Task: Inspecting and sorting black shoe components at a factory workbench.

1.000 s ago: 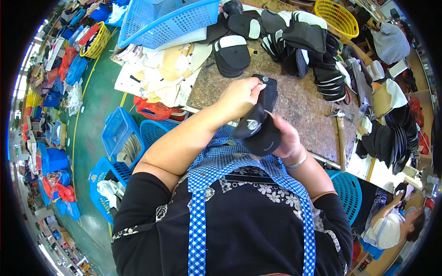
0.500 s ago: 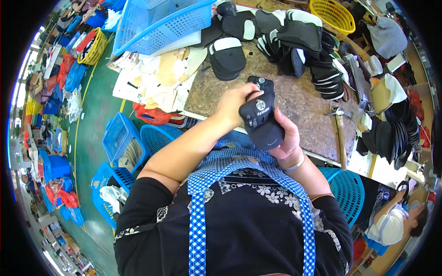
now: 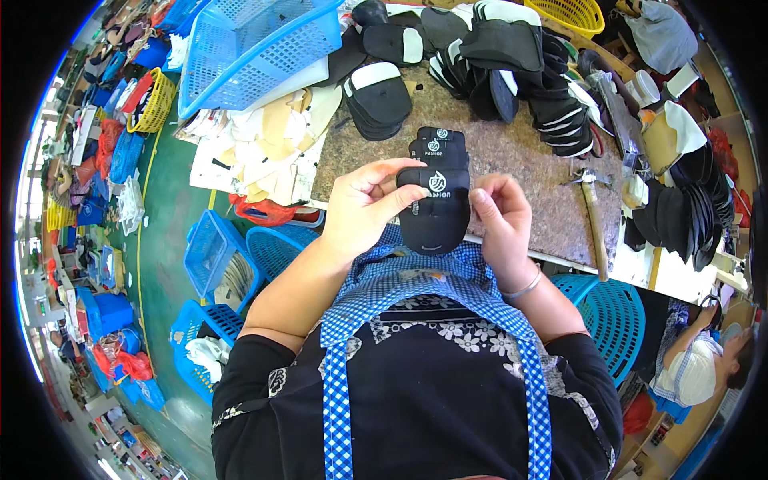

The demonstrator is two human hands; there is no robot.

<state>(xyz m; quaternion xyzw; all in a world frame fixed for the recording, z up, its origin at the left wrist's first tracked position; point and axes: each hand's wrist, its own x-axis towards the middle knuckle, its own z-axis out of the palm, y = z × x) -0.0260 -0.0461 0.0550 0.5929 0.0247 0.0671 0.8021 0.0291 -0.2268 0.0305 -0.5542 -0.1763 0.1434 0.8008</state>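
My left hand (image 3: 370,204) pinches a black insole (image 3: 436,220) by its left edge, thumb on top. Rounded at the near end, the insole carries a white print. It is held over the table's near edge. Two more printed black pieces (image 3: 442,150) overlap just beyond it; whether my left fingers also hold them is hidden. Beside the insole's right edge is my right hand (image 3: 506,224), fingers curled in and thumb tip close to that edge. What it pinches, if anything, I cannot make out.
On the brown worktop (image 3: 528,192) lie a stack of black pieces with white ends (image 3: 378,104), more black stacks (image 3: 512,48) and a hammer (image 3: 592,224). A blue basket (image 3: 264,56) and cream scraps (image 3: 264,144) are left. Blue baskets (image 3: 612,320) stand below; a person (image 3: 696,360) sits right.
My right hand has left the insole's lower end for a place beside its right edge. The insole has turned straighter, and my left hand has shifted left and nearer to me.
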